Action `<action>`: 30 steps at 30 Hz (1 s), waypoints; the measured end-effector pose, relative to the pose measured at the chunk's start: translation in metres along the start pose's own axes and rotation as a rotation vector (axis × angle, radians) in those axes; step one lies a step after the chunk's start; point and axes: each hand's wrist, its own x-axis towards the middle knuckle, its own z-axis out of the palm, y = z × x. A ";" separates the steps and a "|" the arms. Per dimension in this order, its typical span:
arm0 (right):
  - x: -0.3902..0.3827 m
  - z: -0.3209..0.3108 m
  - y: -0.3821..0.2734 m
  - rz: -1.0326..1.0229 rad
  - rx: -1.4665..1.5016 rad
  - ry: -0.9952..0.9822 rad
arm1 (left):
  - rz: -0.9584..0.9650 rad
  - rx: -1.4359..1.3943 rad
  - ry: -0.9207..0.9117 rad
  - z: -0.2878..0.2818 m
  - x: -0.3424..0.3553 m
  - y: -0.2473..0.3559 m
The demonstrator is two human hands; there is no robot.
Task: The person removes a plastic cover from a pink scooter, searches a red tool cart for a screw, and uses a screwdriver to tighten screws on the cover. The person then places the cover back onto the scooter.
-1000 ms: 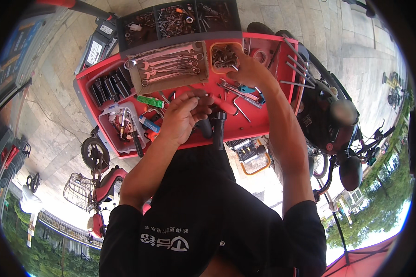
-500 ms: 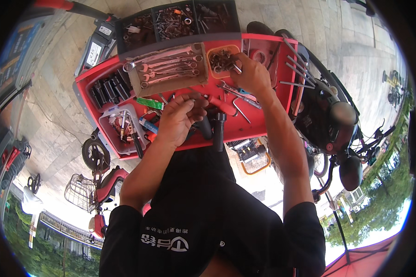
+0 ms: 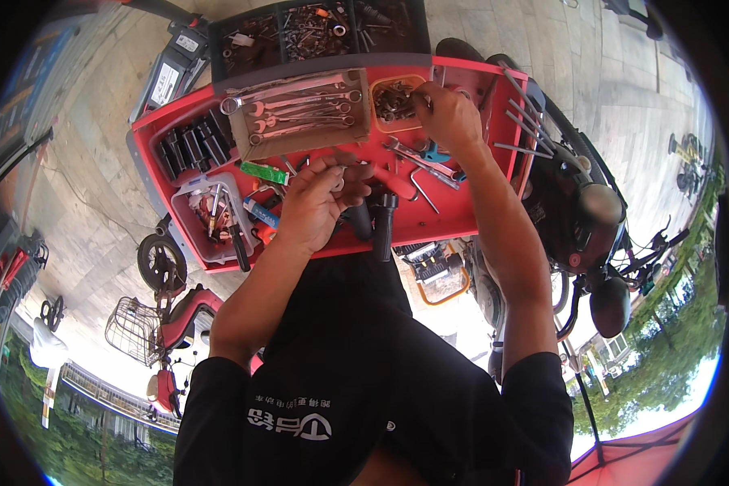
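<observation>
Right hand (image 3: 452, 121): upper centre-right of frame; fingertips bunched together, down at R edge of the orange bin (image 3: 398, 128); can't tell from here if they pinch sth, knuckles hide it
Left hand (image 3: 320, 202): mid-frame; fingers loosely curled, thumb close by; can't tell if a small pc. sits btwn; red handle (image 3: 393, 186) just to its R
Spill risk: bin cd tip, I'd say, if a knuckle snags the rim; cause wd be the side-on reach
Mix-up risk: wrong pc. cd get picked, b/c they lie jumbled & look much alike
Drop risk: anything tiny slipping from loose fingers cd get lost among the loose tools (image 3: 426, 164), centre-right
Small metal parts (image 3: 393, 97): in the orange bin, upper centre; brownish w/ dull silver glints, heaped every which way; prob. nuts/bolts, too small to be sure
Cardboard tray (image 3: 300, 148): just L of bin; wrenches (image 3: 304, 108) lying roughly side by side
Red tray (image 3: 454, 223): under it all, across upper half of frame
Black divided box (image 3: 324, 62): top centre; more mixed hardware
</observation>
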 end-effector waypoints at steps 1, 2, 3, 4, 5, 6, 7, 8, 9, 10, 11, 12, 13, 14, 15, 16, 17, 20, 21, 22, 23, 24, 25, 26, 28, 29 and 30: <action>0.000 -0.003 -0.001 -0.003 0.046 0.037 | 0.001 -0.007 0.006 0.001 0.000 0.000; 0.000 -0.005 -0.002 0.000 0.091 0.066 | 0.005 -0.009 0.012 0.002 -0.001 0.000; 0.000 -0.008 -0.003 -0.045 0.065 0.020 | 0.010 -0.008 0.019 0.002 -0.001 0.000; 0.000 -0.010 -0.004 -0.083 0.038 -0.031 | 0.006 -0.013 0.023 0.003 -0.002 0.001; -0.001 -0.012 -0.004 -0.131 0.013 -0.072 | 0.003 -0.013 0.026 0.003 -0.002 0.001; 0.000 -0.012 -0.007 -0.137 -0.044 -0.101 | -0.001 -0.013 0.029 0.004 -0.002 0.002; 0.000 -0.010 -0.009 -0.153 -0.098 -0.120 | -0.005 -0.030 0.030 0.004 -0.002 0.002; 0.000 -0.008 -0.012 -0.170 -0.152 -0.139 | -0.008 -0.047 0.031 0.005 -0.002 0.002; 0.001 -0.007 -0.013 -0.161 -0.189 -0.138 | -0.010 -0.063 0.032 0.006 -0.001 0.003; 0.002 -0.005 -0.014 -0.152 -0.225 -0.136 | -0.019 -0.084 0.030 0.007 -0.001 0.003; 0.003 -0.004 -0.015 -0.144 -0.262 -0.135 | -0.027 -0.105 0.029 0.007 -0.001 0.003; 0.003 -0.003 -0.015 -0.145 -0.262 -0.140 | -0.026 -0.128 0.018 0.007 -0.001 0.003; 0.003 -0.002 -0.015 -0.145 -0.264 -0.144 | -0.030 -0.134 0.016 0.007 -0.001 0.003; 0.003 -0.002 -0.014 -0.143 -0.265 -0.145 | -0.027 -0.143 0.004 0.007 -0.001 0.003; 0.002 -0.002 -0.014 -0.146 -0.248 -0.140 | -0.024 -0.153 -0.007 0.007 -0.001 0.003; 0.002 -0.001 -0.013 -0.147 -0.231 -0.129 | -0.024 -0.142 -0.015 0.007 -0.002 0.003; 0.002 -0.001 -0.012 -0.147 -0.214 -0.118 | -0.025 -0.131 -0.024 0.007 -0.002 0.003; 0.003 -0.001 -0.009 -0.084 -0.118 -0.145 | -0.030 -0.079 -0.028 0.008 -0.004 0.001; 0.003 -0.002 -0.009 -0.072 -0.106 -0.146 | -0.028 -0.058 -0.028 0.008 -0.004 0.002; 0.002 -0.002 -0.009 -0.067 -0.087 -0.139 | -0.027 -0.056 -0.026 0.007 -0.004 0.002; 0.002 -0.003 -0.009 -0.057 -0.066 -0.137 | -0.027 -0.053 -0.024 0.007 -0.005 0.002; 0.001 -0.004 -0.009 -0.057 -0.024 -0.116 | -0.027 -0.050 -0.020 0.007 -0.005 0.002; 0.000 -0.005 -0.009 -0.050 0.020 -0.101 | -0.027 -0.058 -0.014 0.006 -0.005 0.003; -0.002 -0.007 -0.010 -0.028 0.062 -0.100 | -0.027 -0.066 -0.008 0.005 -0.006 0.003; -0.003 -0.013 -0.009 0.000 0.234 -0.079 | -0.020 -0.069 -0.011 0.002 -0.005 0.004; -0.004 -0.016 -0.009 0.024 0.319 -0.077 | -0.016 -0.064 -0.020 0.001 -0.005 0.004; -0.004 -0.018 -0.009 0.060 0.366 -0.085 | -0.017 -0.048 -0.016 0.000 -0.004 0.005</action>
